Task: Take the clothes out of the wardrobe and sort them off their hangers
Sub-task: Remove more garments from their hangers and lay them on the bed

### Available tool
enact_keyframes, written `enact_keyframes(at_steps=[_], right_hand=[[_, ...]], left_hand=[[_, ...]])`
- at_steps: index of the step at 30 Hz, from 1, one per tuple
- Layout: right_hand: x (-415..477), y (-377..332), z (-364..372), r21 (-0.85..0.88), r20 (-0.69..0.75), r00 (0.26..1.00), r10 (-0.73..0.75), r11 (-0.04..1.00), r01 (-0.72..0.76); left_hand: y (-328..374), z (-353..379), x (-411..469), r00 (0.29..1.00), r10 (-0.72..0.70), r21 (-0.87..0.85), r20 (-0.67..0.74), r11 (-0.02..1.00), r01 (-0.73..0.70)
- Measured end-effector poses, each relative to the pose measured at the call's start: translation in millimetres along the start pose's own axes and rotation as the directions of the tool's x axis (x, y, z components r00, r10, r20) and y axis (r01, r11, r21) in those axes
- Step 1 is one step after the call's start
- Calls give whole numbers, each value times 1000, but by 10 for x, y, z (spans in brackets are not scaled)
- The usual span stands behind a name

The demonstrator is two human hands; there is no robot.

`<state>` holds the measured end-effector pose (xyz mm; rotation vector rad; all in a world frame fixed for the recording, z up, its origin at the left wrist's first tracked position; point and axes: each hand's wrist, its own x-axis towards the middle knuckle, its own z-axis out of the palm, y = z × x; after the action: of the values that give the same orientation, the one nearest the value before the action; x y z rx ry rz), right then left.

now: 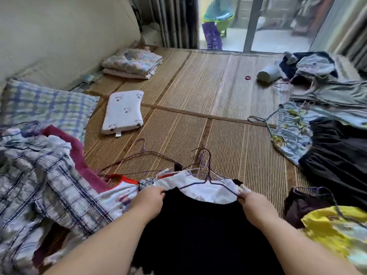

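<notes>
A ribbed woven mat (198, 86), straw-coloured and matt, underlies the scene. The black garment (198, 225) is flat, matt cloth with no shine, hung on a thin wire hanger (208, 182) finished in purple. At left, the plaid cloth (49, 185) is crinkled and puckered, beside a nappy maroon towel (79, 155). The white pillow (123, 112) wears soft, dimpled fabric. At right, a grey garment (337, 92) carries a faint satin sheen; the white object (268, 73) appears to be smooth plastic.

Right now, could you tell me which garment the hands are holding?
The black garment: the left hand and right hand pinch its top edge; every other garment lies untouched.
</notes>
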<state>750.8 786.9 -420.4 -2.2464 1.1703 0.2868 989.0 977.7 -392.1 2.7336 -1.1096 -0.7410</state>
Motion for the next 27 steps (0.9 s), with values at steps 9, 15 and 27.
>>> enact_keyframes(at_steps=[9, 15, 27], right_hand=[[547, -44, 393, -3, -24, 993, 114, 993, -114], [-166, 109, 216, 19, -132, 988, 77, 997, -75], [-2079, 1680, -667, 66, -227, 946, 233, 972, -224]], left_hand=[[-144, 485, 735, 1000, -14, -13, -1, 1000, 14], [531, 459, 183, 976, 214, -38, 32, 976, -213], [2580, 923, -1313, 822, 537, -41, 191, 841, -540]])
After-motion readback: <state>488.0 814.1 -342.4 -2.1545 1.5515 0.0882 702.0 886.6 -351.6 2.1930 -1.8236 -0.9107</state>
